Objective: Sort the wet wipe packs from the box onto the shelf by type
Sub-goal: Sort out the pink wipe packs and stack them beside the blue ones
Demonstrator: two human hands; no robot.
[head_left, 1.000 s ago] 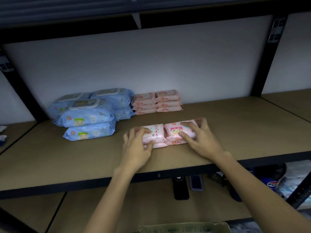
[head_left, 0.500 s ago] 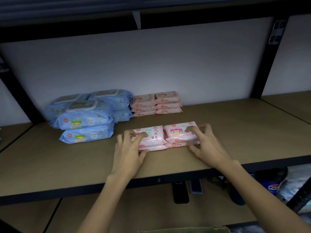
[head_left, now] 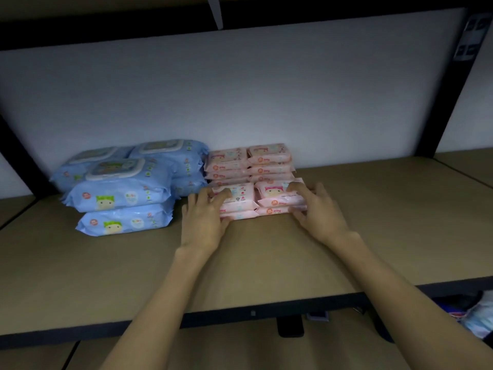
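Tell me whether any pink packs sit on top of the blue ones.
No, the pink packs stand beside the blue packs, right of them.

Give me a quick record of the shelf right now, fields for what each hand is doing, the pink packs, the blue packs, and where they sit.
left hand: grips front-left pink packs
right hand: grips front-right pink packs
rear pink stacks: two side by side, against the back wall, right behind the held packs
blue packs: larger, stacked left of the pink ones
shelf: tan board, black front edge
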